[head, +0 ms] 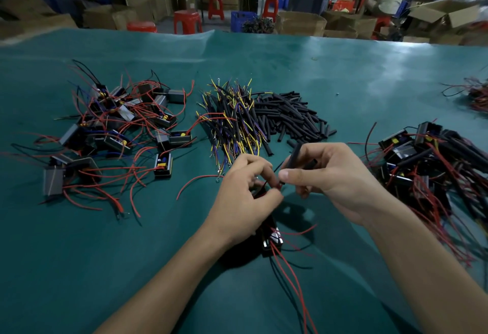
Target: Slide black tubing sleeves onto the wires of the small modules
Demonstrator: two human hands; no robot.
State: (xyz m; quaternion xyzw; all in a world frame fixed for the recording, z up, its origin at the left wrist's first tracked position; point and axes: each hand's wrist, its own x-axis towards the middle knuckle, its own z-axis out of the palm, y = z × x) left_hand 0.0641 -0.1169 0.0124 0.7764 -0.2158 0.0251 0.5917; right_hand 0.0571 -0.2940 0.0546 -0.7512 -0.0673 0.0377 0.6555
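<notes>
Module (272, 238) half hidden under left hand (245, 196) pinching wire, right hand (324, 172) pinching sleeve (293, 155).

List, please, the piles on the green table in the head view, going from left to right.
Pile of unsleeved modules with red wires → bundle of yellow and purple wire leads → heap of black tubing sleeves → pile of sleeved modules.

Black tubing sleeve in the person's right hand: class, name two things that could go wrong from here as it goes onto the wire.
1. The right hand pinches the black tubing sleeve near one end, at an angle to the wire end pinched by the left hand; the wire might miss or buckle.
2. The module hangs below the left hand; its loose red wires could snag.
</notes>
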